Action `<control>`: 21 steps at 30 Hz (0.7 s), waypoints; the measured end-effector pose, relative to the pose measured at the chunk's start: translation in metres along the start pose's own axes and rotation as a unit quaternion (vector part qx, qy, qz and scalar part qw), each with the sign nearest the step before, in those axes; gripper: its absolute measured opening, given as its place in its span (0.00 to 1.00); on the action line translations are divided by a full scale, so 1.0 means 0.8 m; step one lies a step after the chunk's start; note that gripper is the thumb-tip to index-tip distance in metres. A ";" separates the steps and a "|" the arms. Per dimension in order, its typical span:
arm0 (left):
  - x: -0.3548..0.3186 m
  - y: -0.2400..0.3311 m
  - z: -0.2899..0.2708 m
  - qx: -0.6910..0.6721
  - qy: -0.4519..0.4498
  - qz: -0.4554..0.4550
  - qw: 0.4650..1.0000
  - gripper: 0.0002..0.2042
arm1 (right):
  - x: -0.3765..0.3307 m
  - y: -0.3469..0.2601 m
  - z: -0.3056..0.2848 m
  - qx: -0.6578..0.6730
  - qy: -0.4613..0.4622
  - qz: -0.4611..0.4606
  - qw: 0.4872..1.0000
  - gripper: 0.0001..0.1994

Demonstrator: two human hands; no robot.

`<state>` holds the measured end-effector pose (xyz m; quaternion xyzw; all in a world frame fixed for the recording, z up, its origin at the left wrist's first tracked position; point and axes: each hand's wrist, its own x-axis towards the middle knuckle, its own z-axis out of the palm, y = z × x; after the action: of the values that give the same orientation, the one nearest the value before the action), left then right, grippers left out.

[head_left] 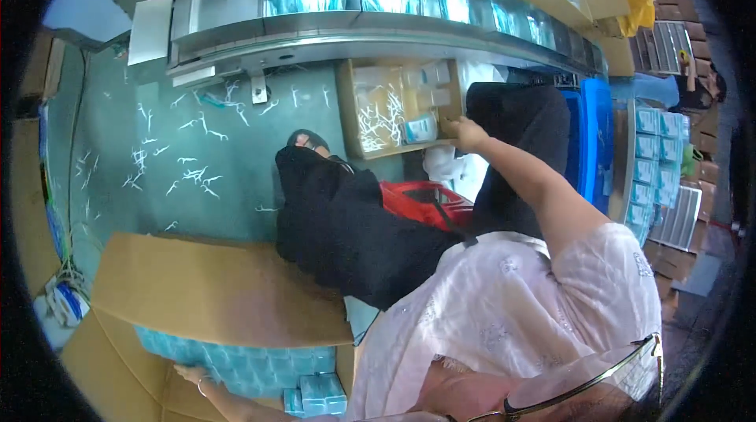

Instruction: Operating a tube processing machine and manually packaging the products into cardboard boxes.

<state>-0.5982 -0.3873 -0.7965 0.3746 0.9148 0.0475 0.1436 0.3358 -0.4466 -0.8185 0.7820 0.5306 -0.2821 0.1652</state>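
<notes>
Head view, read from left to right with the large open brown cardboard carton (213, 296) at lower left as the landmark. Inside the carton lie rows of pale blue wrapped packs (236, 363), partly covered by its raised flap. The left hand (189, 375) rests just at the near edge of those rows, fingers loosely spread; it appears to touch them without gripping, though the view is too small to be sure. Two pale blue rectangular packs (319, 394) stand right of that hand, at the carton's inner corner. Beyond the carton, the green floor (157, 146) is strewn with short white offcuts.

Further right and above the carton, a shallow brown cardboard tray (398, 107) sits under the curved steel conveyor (331, 36), which carries more blue packs. The right hand (468, 135) reaches to the tray's right edge, fingers curled against it; whether it pinches a pack or only the rim cannot be told. A small blue-and-white pack (421, 129) lies in the tray just beside that hand. A red plastic stool (425, 201) shows between the dark-trousered legs.

Judgement: the step in hand looks like drawing a pack from the tray for the carton. Done well, it calls for a firm hold on one pack, a steady tray, and the left hand marking the next free place in the row.
</notes>
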 end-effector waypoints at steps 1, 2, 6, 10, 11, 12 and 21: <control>0.024 -0.075 -0.062 0.324 0.122 0.061 0.936 0.29 | 0.031 -0.034 0.030 0.036 -0.013 -0.026 0.999 0.20; 0.000 -0.059 -0.031 0.323 0.100 0.068 0.939 0.29 | 0.037 -0.026 0.045 0.023 -0.021 -0.008 0.999 0.20; -0.129 0.180 -0.026 0.081 0.251 0.145 0.954 0.30 | 0.064 0.003 0.109 0.082 -0.069 0.082 0.991 0.20; -0.208 0.316 -0.053 -0.004 0.246 0.379 0.892 0.34 | 0.123 0.114 0.223 0.041 -0.110 -0.082 0.990 0.18; -0.261 0.392 -0.077 -0.061 0.271 0.401 0.873 0.32 | 0.137 0.021 0.220 0.079 -0.176 0.005 0.981 0.16; -0.283 0.444 -0.065 -0.129 0.290 0.395 0.862 0.30 | 0.132 0.042 0.229 0.131 -0.042 0.051 0.989 0.15; -0.581 0.741 0.044 -0.067 -0.410 0.549 0.725 0.32 | -0.018 -0.071 -0.090 0.648 0.232 0.020 0.725 0.13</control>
<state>0.1261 -0.2891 -0.6091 0.7834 0.3960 0.0213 0.4786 0.2982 -0.3953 -0.7505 0.7501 0.2249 -0.3641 -0.5042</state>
